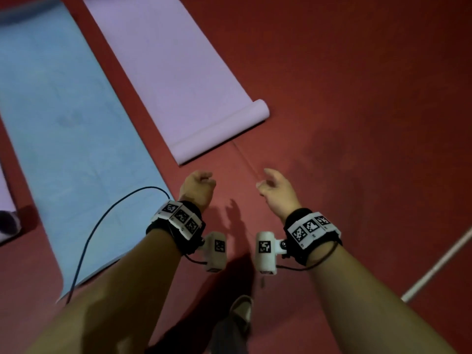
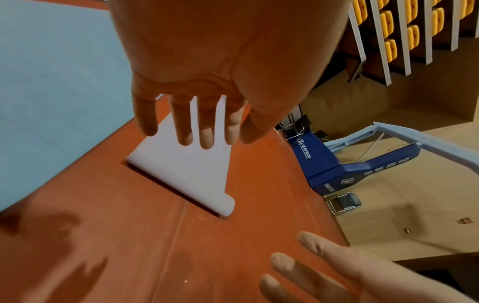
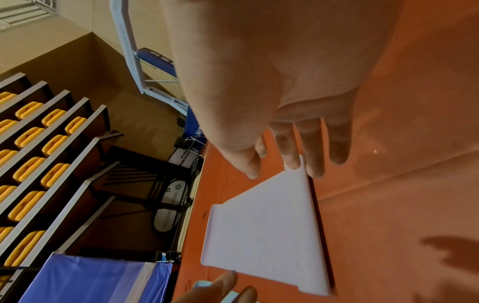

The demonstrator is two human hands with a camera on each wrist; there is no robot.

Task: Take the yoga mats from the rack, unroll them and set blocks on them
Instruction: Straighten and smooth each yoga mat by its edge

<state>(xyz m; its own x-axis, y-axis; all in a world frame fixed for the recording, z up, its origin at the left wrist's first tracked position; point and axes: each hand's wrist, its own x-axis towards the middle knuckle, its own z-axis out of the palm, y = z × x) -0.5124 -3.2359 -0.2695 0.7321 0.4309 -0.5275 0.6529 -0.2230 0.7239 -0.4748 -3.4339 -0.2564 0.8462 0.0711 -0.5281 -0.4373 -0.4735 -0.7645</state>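
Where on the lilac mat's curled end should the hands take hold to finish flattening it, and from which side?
Judging by its pose, grip the small roll left at the lilac mat's near end, one hand toward each tip. Come from the near, open-floor side, where the left hand and right hand are, both empty. The curl lies crosswise on the red floor, so pulling it toward the person should unroll it.

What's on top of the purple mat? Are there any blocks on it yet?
No blocks show on the purple mat. Its near end is curled into a small roll, which hides the mat and floor beneath. The mat's far end runs out of view.
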